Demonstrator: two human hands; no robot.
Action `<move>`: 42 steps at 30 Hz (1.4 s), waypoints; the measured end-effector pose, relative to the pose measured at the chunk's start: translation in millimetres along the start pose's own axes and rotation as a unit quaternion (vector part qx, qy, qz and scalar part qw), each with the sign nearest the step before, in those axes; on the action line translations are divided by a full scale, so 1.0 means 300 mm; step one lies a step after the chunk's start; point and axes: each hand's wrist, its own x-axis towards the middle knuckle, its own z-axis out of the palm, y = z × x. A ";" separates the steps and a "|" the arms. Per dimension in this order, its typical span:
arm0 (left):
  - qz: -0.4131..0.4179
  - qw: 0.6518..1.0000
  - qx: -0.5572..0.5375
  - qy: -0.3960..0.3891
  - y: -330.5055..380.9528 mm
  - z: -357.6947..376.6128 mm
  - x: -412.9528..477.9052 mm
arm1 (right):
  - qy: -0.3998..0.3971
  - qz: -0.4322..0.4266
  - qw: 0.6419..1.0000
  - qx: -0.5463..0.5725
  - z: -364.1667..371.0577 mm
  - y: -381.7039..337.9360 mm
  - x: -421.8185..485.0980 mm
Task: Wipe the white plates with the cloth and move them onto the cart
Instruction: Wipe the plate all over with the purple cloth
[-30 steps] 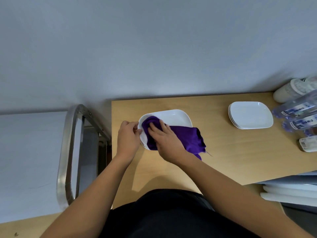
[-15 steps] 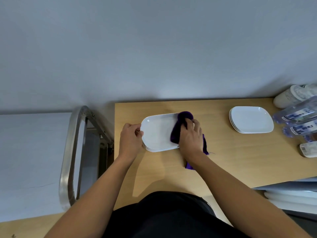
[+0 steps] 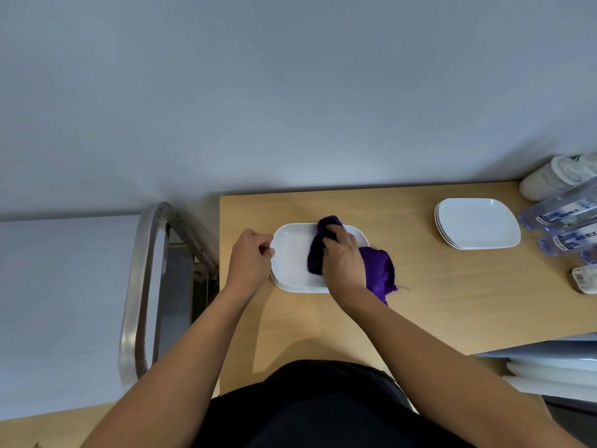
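Left of frame: cart [image 3: 129, 318], its metal rail just beside the wooden surface [image 3: 452, 302]. Centre-left: left hand [image 3: 250, 263] pinches the left rim of a white plate [image 3: 290, 260] lying flat on the surface. Centre: right hand [image 3: 342, 260] is clenched around a purple cloth [image 3: 378, 270] and presses it onto the plate's right half; the cloth's loose end trails off the plate onto the surface. Upper right: stack of white plates [image 3: 478, 221], well apart from the first. Far right edge: plastic bottles [image 3: 562, 215].
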 end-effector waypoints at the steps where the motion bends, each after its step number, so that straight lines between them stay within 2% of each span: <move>1: 0.002 1.000 -0.003 -0.002 0.002 -0.003 0.000 | 0.003 -0.015 1.000 0.009 0.016 -0.030 0.007; 4: -0.003 1.000 -0.006 -0.006 0.006 -0.005 -0.003 | 0.019 -0.045 0.996 0.074 0.046 -0.099 0.007; 9: -0.003 1.000 -0.009 -0.008 0.004 0.005 -0.011 | 0.012 -0.163 0.981 0.105 0.031 -0.139 -0.017; 17: -0.016 1.000 -0.015 0.011 -0.002 0.017 -0.026 | -0.102 -0.210 0.962 0.139 -0.018 -0.070 -0.086; 22: -0.013 1.000 -0.008 0.025 0.003 0.028 -0.039 | -0.119 -0.181 0.964 0.151 -0.063 0.025 -0.144; 28: 0.002 0.999 0.007 0.034 -0.011 0.038 -0.036 | -0.005 -0.030 0.996 0.088 -0.074 0.151 -0.192; 30: 0.011 0.999 0.014 0.035 -0.009 0.041 -0.038 | 0.017 -0.007 0.998 0.064 -0.070 0.192 -0.180; 35: 0.016 0.999 0.023 0.040 -0.002 0.050 -0.051 | -0.033 0.018 0.999 -0.006 -0.050 0.174 -0.111; 42: 0.006 0.999 0.009 0.032 0.000 0.041 -0.045 | -0.056 -0.027 0.998 0.016 -0.048 0.045 -0.012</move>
